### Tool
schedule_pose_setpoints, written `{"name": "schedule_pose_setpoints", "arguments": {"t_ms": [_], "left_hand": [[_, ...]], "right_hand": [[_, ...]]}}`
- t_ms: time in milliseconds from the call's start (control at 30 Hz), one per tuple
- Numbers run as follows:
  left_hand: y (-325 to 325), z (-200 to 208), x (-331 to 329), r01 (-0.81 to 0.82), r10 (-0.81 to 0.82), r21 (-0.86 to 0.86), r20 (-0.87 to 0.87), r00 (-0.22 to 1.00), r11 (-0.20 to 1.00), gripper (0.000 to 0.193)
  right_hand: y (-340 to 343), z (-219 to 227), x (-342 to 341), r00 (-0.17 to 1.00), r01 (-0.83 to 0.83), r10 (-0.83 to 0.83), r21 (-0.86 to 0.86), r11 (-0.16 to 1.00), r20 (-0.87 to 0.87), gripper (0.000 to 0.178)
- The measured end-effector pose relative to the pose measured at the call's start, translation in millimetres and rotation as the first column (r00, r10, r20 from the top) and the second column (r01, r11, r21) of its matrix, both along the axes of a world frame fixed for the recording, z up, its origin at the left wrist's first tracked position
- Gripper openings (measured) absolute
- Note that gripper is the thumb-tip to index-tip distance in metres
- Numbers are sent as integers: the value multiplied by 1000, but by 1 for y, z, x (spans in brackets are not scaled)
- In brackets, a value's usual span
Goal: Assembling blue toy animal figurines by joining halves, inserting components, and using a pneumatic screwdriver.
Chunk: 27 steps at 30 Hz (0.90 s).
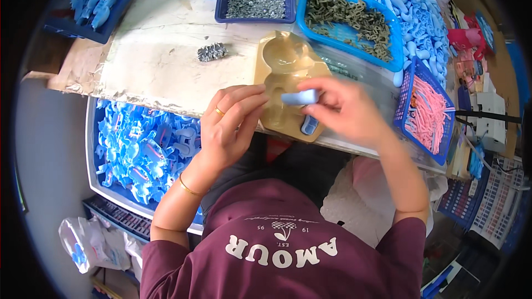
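Observation:
A tan moulded fixture (277, 112) with rounded hollows lies at the table's near edge. My left hand (228, 119) rests at its left side, fingers stretched and bent toward the hollows; the thumb is largely hidden, and no held thing shows. Over the fixture's right half, my right hand (346, 105) pinches a small light-blue plastic piece (300, 97), both slightly blurred by motion. Another small blue piece (310, 125) sits in the fixture's lower right hollow. A small pile of metal pieces (212, 52) lies on the table to the left.
Behind the fixture stand a dark blue tray of small metal parts (218, 8) and a light-blue tray of brownish metal clips (302, 15). Blue plastic parts (424, 27) heap up at right, near a basket of pink strips (400, 108). A bin of blue parts (147, 149) stands below left.

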<state>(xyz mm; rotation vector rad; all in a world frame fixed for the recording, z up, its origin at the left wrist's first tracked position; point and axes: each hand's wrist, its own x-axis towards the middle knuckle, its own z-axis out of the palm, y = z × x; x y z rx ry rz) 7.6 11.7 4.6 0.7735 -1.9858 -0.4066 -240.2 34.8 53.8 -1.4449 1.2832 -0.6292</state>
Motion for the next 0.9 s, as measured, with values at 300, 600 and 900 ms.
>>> {"name": "schedule_pose_setpoints", "arguments": {"t_ms": [300,600,900], "left_hand": [[-4,-8,7,-9,9,-8,36,999,1000,29],[-31,-3,31,-83,89,-76,82,993,994,27],[-237,5,116,-443,457,-110,244,855,890,28]], "right_hand": [[28,-21,40,846,-320,-71,-611,724,-528,38],[18,-10,40,858,-281,-84,-600,749,-507,35],[3,19,24,902,-179,-79,-534,826,-425,27]]}}
